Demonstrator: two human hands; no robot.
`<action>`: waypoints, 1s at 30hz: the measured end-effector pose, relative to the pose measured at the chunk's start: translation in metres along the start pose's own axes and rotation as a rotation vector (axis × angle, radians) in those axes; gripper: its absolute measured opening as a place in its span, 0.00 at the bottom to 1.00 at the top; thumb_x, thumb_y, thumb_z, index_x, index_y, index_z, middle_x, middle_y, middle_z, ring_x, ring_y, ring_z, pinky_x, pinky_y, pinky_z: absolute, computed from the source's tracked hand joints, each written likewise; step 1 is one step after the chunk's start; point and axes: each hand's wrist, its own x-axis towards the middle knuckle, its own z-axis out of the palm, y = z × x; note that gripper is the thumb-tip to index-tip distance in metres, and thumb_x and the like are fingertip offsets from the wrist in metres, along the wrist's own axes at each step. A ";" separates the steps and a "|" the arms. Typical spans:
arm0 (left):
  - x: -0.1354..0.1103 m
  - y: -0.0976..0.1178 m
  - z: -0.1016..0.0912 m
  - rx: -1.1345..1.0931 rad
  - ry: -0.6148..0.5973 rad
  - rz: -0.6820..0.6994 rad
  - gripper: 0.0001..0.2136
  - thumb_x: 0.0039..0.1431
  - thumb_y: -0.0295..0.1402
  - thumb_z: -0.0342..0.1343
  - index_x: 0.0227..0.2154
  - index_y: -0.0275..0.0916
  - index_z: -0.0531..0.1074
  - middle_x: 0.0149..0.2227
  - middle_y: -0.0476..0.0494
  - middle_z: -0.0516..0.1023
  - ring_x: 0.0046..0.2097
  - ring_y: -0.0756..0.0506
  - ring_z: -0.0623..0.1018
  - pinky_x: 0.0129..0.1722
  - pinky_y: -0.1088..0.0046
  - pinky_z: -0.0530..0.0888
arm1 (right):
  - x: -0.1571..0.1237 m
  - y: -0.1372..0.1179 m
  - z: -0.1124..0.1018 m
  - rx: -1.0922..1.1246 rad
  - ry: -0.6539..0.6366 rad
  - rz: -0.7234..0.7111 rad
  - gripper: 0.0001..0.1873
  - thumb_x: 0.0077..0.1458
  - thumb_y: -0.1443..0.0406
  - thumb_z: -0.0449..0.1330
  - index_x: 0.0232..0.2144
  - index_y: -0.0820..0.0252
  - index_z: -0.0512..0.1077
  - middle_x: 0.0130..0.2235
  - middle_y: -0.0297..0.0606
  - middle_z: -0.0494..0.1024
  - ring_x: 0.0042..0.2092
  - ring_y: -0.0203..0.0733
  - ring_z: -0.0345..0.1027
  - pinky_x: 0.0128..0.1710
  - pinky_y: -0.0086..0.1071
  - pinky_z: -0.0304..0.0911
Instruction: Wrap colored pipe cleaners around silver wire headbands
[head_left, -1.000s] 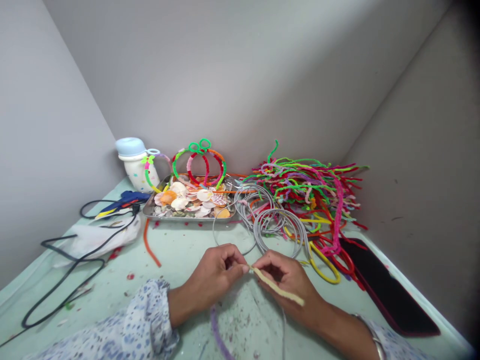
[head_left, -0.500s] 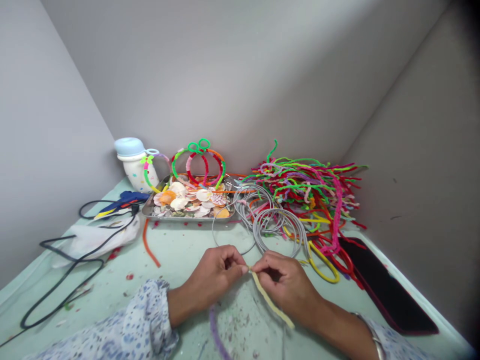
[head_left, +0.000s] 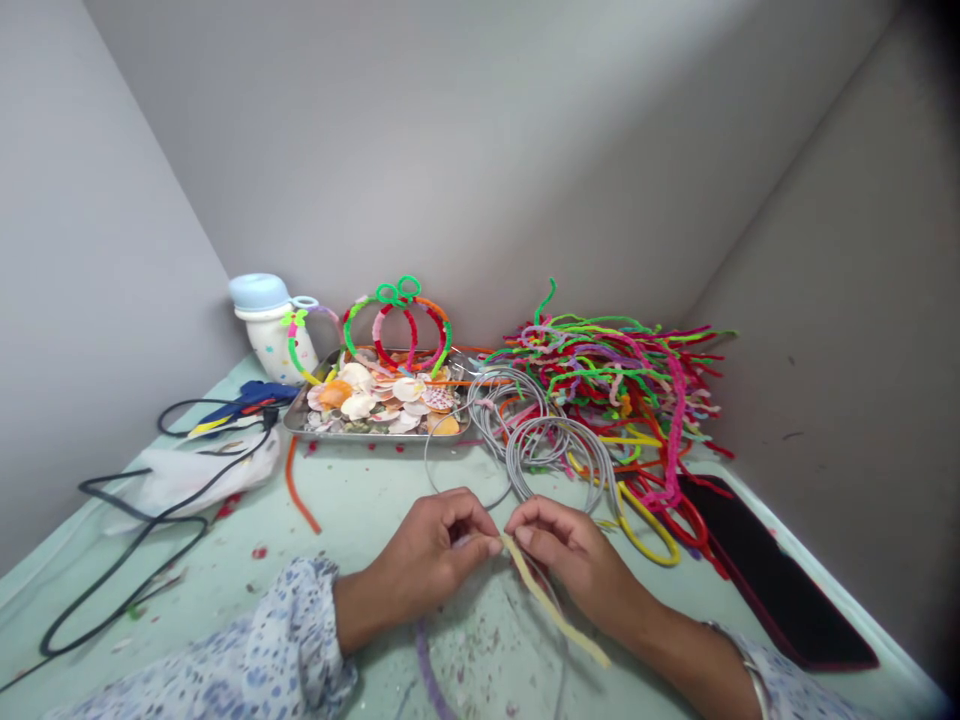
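Between my hands runs a pale yellow pipe cleaner, one end at the fingertips, the rest slanting down to the right. My left hand is closed in a pinch on its upper end. Close beside it, my right hand is also pinched, thumb against forefinger, at the top of the yellow strip; its exact grip is hard to make out. A thin grey wire hangs behind the strip. From under my left hand a purple pipe cleaner curves down to the bottom edge.
Ahead stands a metal tray of seashells, with decorated hoops above it. Coiled grey wire and a heap of pipe cleaners lie right of it. A dark flat board, a bottle and a black cable flank the work area.
The free end of the yellow pipe cleaner has swung right and downward. My right fingers have shifted slightly upward; my left hand is nearly still.
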 end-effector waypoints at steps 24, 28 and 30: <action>-0.003 -0.001 0.000 0.034 -0.044 0.019 0.05 0.55 0.31 0.57 0.28 0.35 0.75 0.25 0.50 0.70 0.28 0.51 0.67 0.27 0.77 0.61 | 0.005 0.000 0.000 -0.033 -0.069 0.110 0.04 0.53 0.65 0.58 0.28 0.60 0.67 0.19 0.27 0.68 0.21 0.31 0.60 0.22 0.24 0.55; -0.003 -0.002 0.000 0.014 -0.052 -0.007 0.05 0.55 0.31 0.57 0.28 0.35 0.74 0.25 0.50 0.70 0.28 0.51 0.67 0.26 0.77 0.61 | 0.003 0.002 0.003 -0.100 -0.037 0.073 0.04 0.55 0.65 0.56 0.29 0.60 0.67 0.20 0.26 0.66 0.21 0.31 0.59 0.22 0.24 0.55; -0.003 -0.002 0.000 -0.001 -0.054 -0.022 0.05 0.55 0.31 0.57 0.28 0.35 0.74 0.24 0.51 0.70 0.27 0.52 0.66 0.26 0.78 0.61 | 0.002 0.003 0.004 -0.195 -0.015 0.014 0.04 0.55 0.66 0.55 0.29 0.60 0.67 0.20 0.27 0.66 0.23 0.32 0.59 0.23 0.25 0.55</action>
